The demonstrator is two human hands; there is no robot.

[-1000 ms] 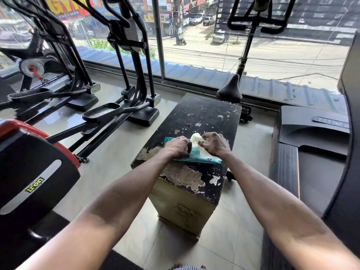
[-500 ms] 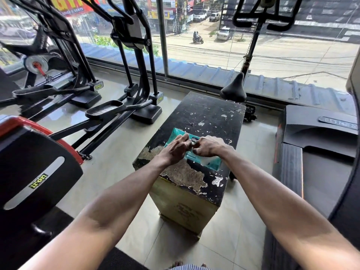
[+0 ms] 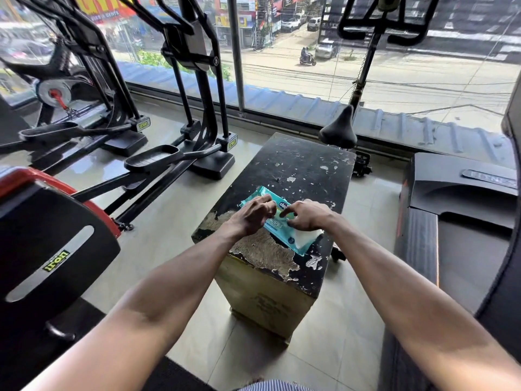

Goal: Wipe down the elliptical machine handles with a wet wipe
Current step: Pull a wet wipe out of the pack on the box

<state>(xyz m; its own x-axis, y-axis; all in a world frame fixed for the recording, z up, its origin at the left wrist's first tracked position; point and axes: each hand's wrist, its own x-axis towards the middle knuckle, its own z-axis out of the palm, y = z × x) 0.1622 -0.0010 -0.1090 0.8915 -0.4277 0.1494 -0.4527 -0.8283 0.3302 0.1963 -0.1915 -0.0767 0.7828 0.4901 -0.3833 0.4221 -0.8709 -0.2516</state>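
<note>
Wipe pack [image 3: 282, 232] under left hand [image 3: 251, 214], right hand [image 3: 307, 215]

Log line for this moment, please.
left hand pinches wipes pack | right hand pinches it too | white wipe under right hand | pack on black box | elliptical untouched

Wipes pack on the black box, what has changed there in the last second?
The white wipe that stood up between the hands now lies flat under the right hand. The left hand stays on the wipes pack, which stays on the box.
</note>
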